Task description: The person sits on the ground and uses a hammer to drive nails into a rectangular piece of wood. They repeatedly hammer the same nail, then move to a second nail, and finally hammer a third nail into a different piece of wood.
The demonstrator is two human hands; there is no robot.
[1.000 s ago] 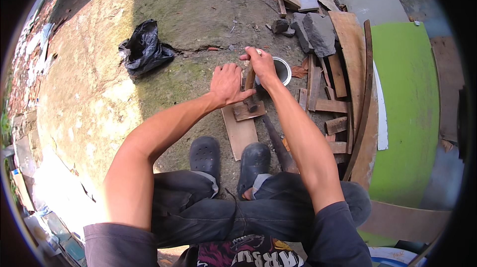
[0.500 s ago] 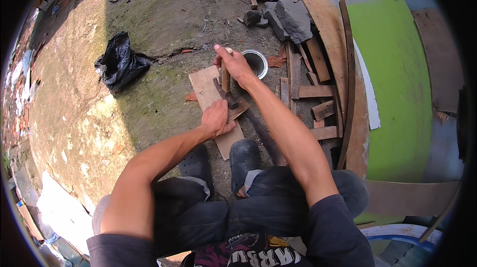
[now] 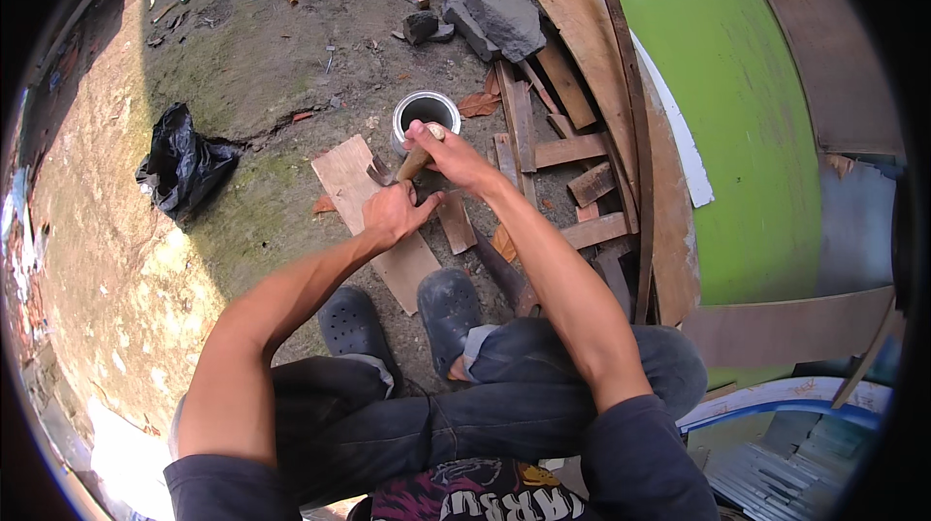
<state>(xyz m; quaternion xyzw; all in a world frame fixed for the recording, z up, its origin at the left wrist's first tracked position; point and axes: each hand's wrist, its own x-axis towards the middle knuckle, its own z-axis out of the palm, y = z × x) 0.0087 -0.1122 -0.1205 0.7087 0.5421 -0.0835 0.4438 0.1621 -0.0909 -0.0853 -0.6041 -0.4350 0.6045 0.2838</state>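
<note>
The right hand (image 3: 454, 158) is gripping one hammer (image 3: 405, 167) by its wooden handle, the head lying over one plywood board (image 3: 361, 193) on the ground. The left hand (image 3: 393, 216) is pressing, fingers curled, on that board's right edge beside one tin can (image 3: 425, 114).

Hidden under the hands and lost at the rim

The hammer (image 3: 402, 170) shows only its claw and handle end; the right hand (image 3: 454, 157) covers the grip, the left hand (image 3: 393, 214) whatever lies on the plank (image 3: 361, 193) beneath it. The tin's (image 3: 424, 115) inside is dark, contents unreadable. Ground litter at the top edge is too small to identify.
</note>
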